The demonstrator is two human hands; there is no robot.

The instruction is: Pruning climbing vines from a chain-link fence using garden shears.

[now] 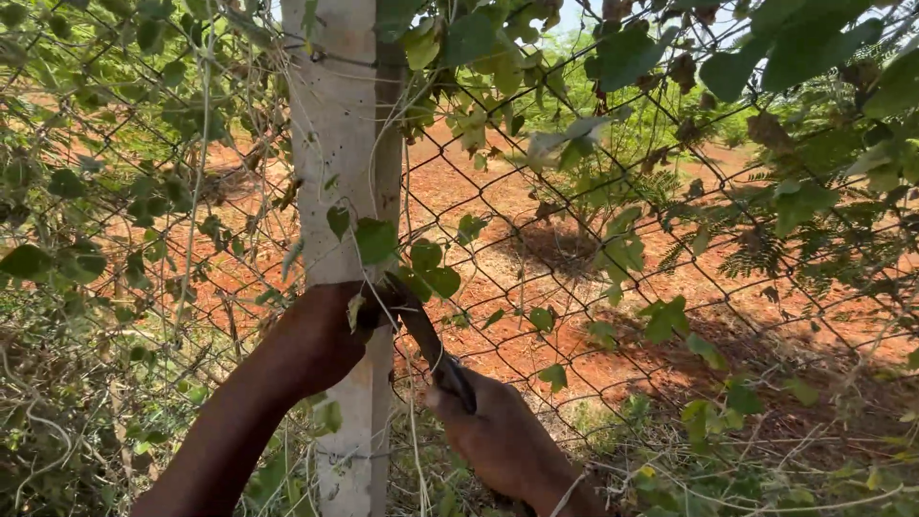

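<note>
Dark-handled pliers (433,347) gripped in the right hand (498,436), jaws up against the pale concrete post (337,172) where the left hand (321,335) closes on wire and vine. Both forearms angled up from below, knuckles to the chain-link fence (613,287). Mesh seemingly tied higher up the post; creeper leaves (375,239) uncleared, work apparently midway.

The tool's (436,347) tip was hidden behind leaves at the post (340,144). The post ran off the top and bottom edges; both forearms were cut off below.
</note>
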